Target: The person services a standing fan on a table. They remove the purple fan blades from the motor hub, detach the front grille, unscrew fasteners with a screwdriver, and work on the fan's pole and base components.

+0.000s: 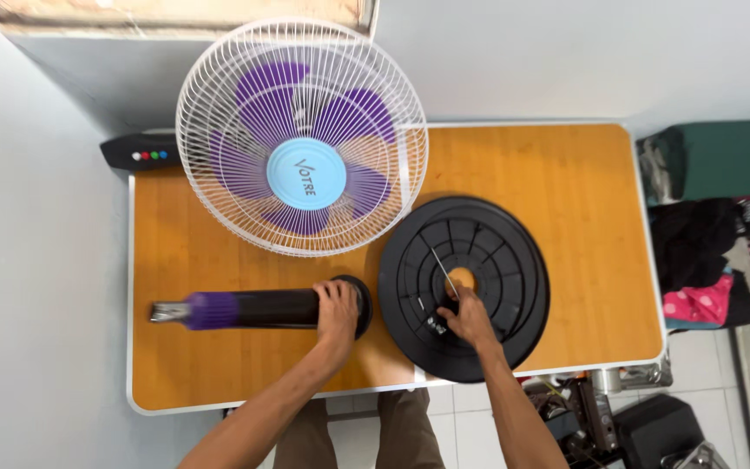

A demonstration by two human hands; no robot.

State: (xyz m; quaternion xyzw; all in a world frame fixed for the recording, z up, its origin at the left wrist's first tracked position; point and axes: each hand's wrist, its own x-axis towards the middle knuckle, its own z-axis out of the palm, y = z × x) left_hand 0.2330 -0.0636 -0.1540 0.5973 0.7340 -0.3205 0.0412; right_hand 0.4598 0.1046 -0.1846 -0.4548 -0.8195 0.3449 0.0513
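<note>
Left hand point(338, 306) clenches the black pole point(258, 309) steady; right hand point(466, 316) grasps a thin rod point(444, 271)—keep it upright over the base point(514, 269) hole.

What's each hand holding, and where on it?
Left hand grips the black stand pole near its flanged end. Right hand holds a thin screwdriver by its handle end, over the round base.

Wooden table point(583, 182) with a white rim served as the landmark. A white-caged fan head point(302, 137) with purple blades lay on its far left part. A black control box point(142, 152) sat at its far left corner. Piled clothes point(722, 226) lay off its right edge, dark gear point(644, 430) below its near right corner.
</note>
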